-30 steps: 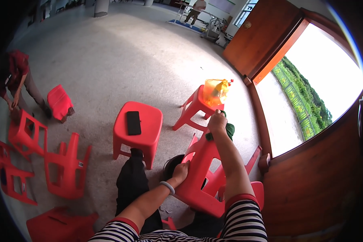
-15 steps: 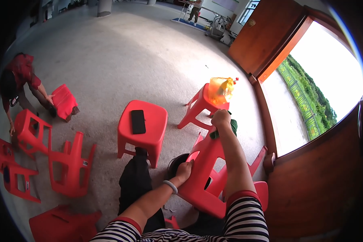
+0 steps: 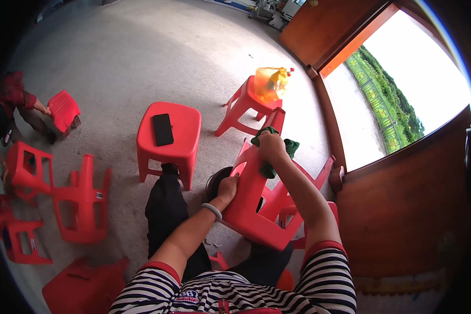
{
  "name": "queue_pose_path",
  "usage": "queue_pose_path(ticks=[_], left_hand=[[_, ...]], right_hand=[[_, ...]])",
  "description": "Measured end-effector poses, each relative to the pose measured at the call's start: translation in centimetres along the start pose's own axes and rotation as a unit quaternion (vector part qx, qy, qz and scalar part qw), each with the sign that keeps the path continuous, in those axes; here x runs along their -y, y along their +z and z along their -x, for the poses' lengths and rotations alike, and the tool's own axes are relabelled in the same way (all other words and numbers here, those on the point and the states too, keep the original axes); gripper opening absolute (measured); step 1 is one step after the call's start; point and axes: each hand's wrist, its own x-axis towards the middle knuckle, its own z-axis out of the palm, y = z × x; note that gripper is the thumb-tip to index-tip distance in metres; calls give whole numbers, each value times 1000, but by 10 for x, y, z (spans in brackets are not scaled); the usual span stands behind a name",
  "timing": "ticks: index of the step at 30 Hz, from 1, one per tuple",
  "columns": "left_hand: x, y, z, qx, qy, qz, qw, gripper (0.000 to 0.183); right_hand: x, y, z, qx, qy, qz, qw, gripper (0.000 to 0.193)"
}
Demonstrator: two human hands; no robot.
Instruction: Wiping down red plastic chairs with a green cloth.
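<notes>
Bunched green cloth (image 3: 290, 150) has slid back along one leg (image 3: 279, 119) of the red stool (image 3: 246, 196) I'm working on, and the leg's far end now shows bare beyond it. I take that as a rubbing stroke brought down toward the seat, so a different stretch is under the cloth; whether the end is clean, I can't tell from here. My view has tipped downward too, showing more striped shirt (image 3: 209, 290).

Nearest me, the left hand (image 3: 226, 189) is curled around the stool's side edge, its fingertips mostly hidden, steadying it. A little farther out, my right hand (image 3: 272, 146) is closed over the cloth, pressing it to the leg. The stool is tilted between my arms, seat end toward me, legs pointing away.

Just past my left hand I see part of a dark round container (image 3: 217, 182). Beyond it stands an upright stool (image 3: 186, 123) with a black phone (image 3: 163, 130) on top; farther off, another stool (image 3: 249, 95) carries an orange bag (image 3: 271, 83). Farthest out, a wooden door (image 3: 319, 31) stands by the bright doorway.
</notes>
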Motion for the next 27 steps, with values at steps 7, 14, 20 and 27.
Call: queue_pose_path(ticks=[7,14,20,27], left_hand=[[9,2,1,-26,28,-21,999,59],[-6,-4,9,12,-6,14,1000,61],[-16,-3,3,43,6,-1,999,59],[-11,-14,7,16,44,-17,999,59]], right_hand=[[41,10,88,-58,-68,-18,996,48],[15,3,45,-62,43,-74,994,51],[-53,-3,-52,-36,169,-76,982,66],[-17,10,-17,-76,117,-49,989,67]])
